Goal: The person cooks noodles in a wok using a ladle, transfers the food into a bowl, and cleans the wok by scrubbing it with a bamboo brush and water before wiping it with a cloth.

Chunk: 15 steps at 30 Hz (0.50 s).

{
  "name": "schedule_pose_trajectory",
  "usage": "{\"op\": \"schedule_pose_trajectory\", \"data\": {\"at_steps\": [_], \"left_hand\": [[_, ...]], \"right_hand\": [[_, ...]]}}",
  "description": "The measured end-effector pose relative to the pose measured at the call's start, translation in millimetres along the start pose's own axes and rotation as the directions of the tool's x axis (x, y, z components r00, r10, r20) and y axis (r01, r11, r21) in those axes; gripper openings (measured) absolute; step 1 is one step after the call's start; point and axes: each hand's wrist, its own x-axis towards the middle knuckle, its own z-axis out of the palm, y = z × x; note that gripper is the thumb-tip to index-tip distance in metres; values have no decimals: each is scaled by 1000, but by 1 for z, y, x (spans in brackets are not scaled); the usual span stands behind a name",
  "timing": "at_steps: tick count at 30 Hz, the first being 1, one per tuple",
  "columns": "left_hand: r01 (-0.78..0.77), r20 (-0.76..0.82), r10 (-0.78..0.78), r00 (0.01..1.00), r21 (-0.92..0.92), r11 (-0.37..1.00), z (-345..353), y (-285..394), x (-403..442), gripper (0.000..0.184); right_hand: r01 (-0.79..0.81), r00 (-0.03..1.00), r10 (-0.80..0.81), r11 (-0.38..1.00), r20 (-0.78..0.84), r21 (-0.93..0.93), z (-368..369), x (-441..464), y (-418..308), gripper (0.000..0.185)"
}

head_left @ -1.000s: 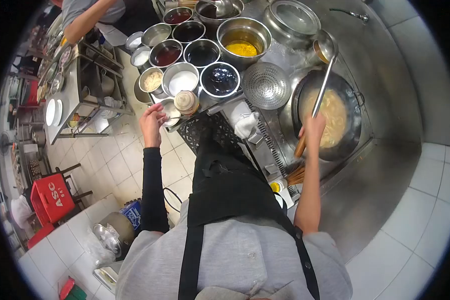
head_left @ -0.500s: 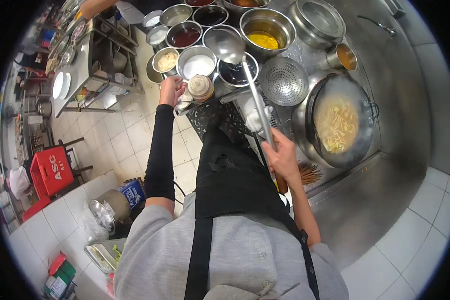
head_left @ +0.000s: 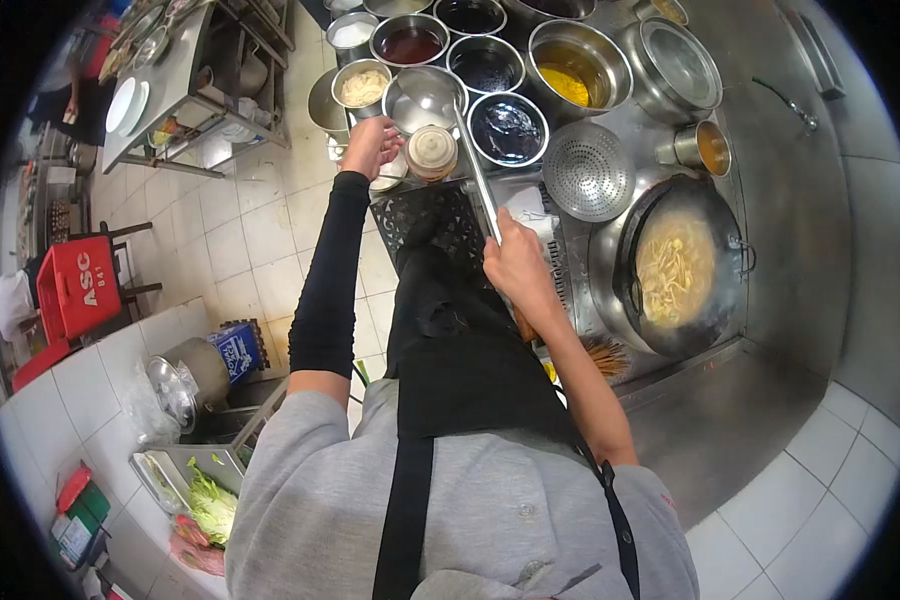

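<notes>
left of the wok (head_left: pixel 727 290), right hand (head_left: pixel 516 262) grips a ladle (head_left: pixel 478 170).
left hand (head_left: pixel 372 146) beside jar (head_left: pixel 431 151); cannot tell if it holds anything.

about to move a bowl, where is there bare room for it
The steel panel between the wok and white tiles looks bare, though possibly not level. Floor tiles lie open between side table and left sleeve. It's crowded around the left hand and ladle, with bowls packed close.

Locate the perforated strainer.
In the head view, above and right of centre, the perforated strainer lies between the wok and a bowl of dark liquid.
</notes>
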Motion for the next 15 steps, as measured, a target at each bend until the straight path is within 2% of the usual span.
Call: {"op": "schedule_pose_trajectory", "data": {"at_steps": [4,7,12,14,15], "left_hand": [[-9,4,9,1000,-1,1000,1,7,-2,22],[-39,21,39,999,5,999,1,11,-5,21],[-145,34,144,989,38,989,6,25,-18,15],[-144,16,143,990,106,984,13,35,-23,15],[-141,4,142,990,140,980,15,38,-24,15]], "right_hand": [[44,999,-44,997,4,-59,12,7,6,22],[-231,964,202,958,172,172,-2,9,-16,14],[-376,926,261,722,274,581,-5,11,-13,16],[-409,912,268,612,310,677,-10,11,-20,17],[-415,910,274,601,312,683,-11,10,-22,17]]}}
